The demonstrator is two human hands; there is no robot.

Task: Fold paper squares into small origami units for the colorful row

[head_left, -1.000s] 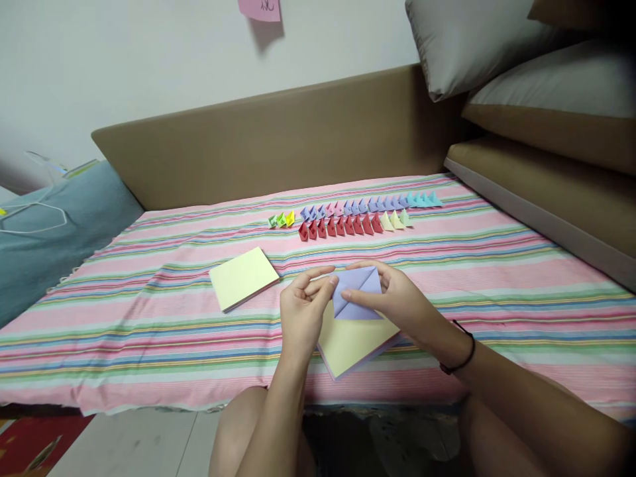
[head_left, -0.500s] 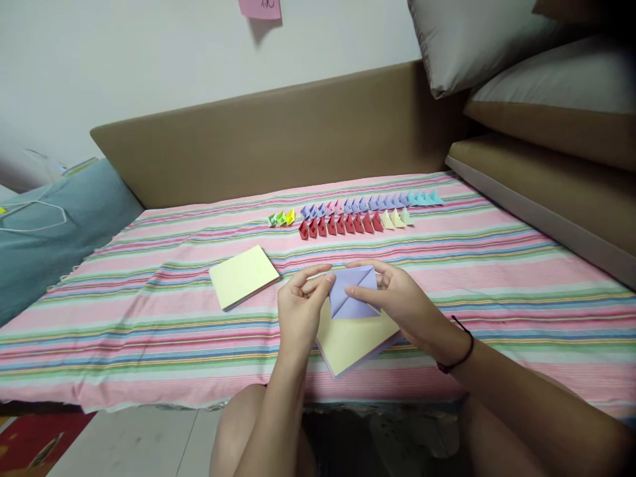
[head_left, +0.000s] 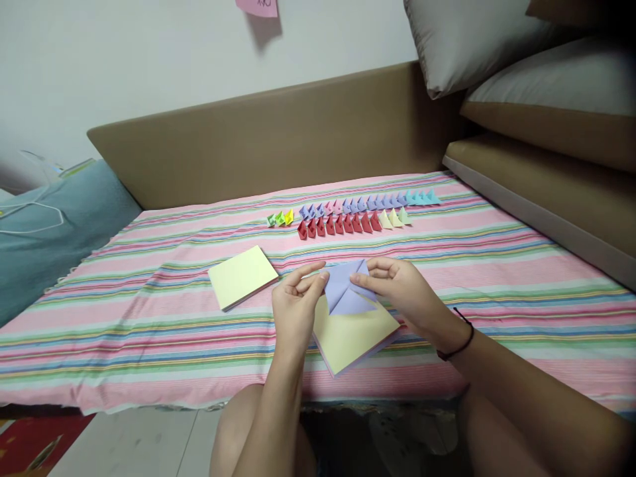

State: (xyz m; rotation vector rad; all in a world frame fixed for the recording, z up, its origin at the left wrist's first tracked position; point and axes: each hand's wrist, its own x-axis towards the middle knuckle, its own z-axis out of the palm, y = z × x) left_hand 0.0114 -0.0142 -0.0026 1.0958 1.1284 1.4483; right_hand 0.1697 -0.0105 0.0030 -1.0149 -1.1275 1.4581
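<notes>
A partly folded lavender paper (head_left: 342,291) is held between both hands just above a stack of pale yellow sheets (head_left: 355,334). My left hand (head_left: 293,311) pinches its left edge with thumb and fingers. My right hand (head_left: 407,295) pinches its right corner, a black band round the wrist. The paper shows diagonal creases and a raised flap.
A second pale yellow stack (head_left: 242,275) lies to the left on the striped pink cloth (head_left: 149,311). Two rows of several small folded paper pieces (head_left: 352,213) sit further back. A brown padded backrest (head_left: 258,142) and grey cushions (head_left: 472,40) are behind; a teal pillow (head_left: 54,225) at left.
The lavender paper has been folded further: its right side has come in and the shape is narrower. Both hands have shifted slightly left and lower.
</notes>
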